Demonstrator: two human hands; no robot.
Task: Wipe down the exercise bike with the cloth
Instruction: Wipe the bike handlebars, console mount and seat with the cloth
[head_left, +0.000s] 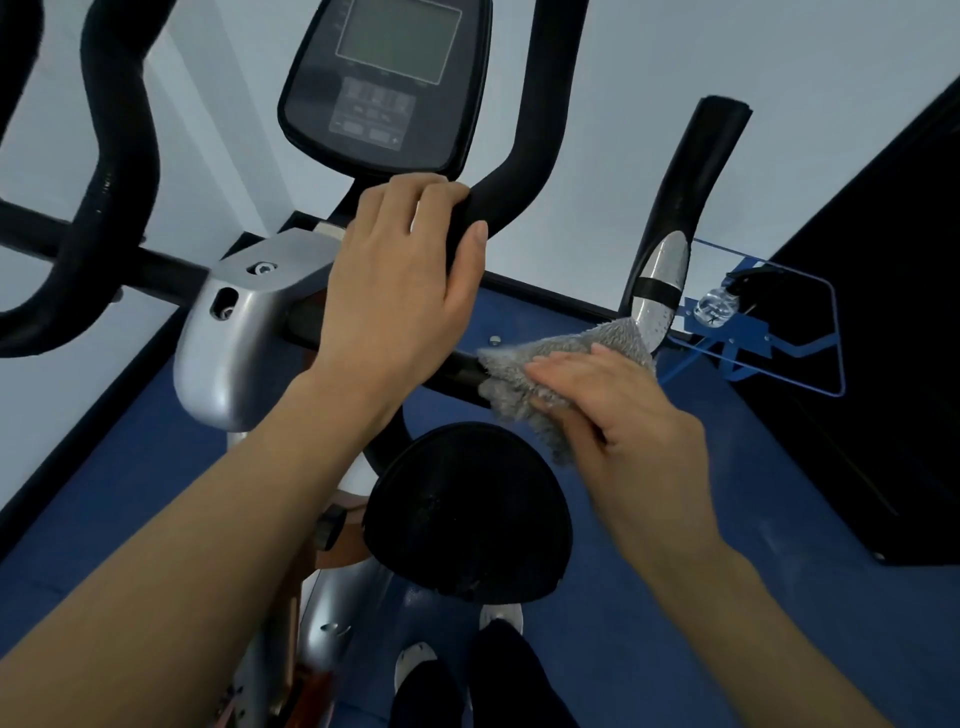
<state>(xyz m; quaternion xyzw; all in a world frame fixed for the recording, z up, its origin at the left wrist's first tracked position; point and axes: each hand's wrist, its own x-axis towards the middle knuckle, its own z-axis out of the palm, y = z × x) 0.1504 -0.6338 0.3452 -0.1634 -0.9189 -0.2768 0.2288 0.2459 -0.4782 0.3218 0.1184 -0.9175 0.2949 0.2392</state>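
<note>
On the exercise bike (244, 332), the left hand (400, 291) is clamped over the foam handlebar (498, 202) just below the console (389, 78), with the fingers curled across the top. Leaning hard on that grip could, I judge, rock the frame while the other side is rubbed. Further right, the grey cloth (519, 379) lies bunched on the black crossbar, its far corner touching the silver sensor grip (662, 275). The right hand (618, 415) grasps it, fingers laid nearly flat on top and a loose fold hanging below the palm. That fold could slip free, or the stroke could miss the speckled plate. A spray bottle (717, 306) sits beyond.
</note>
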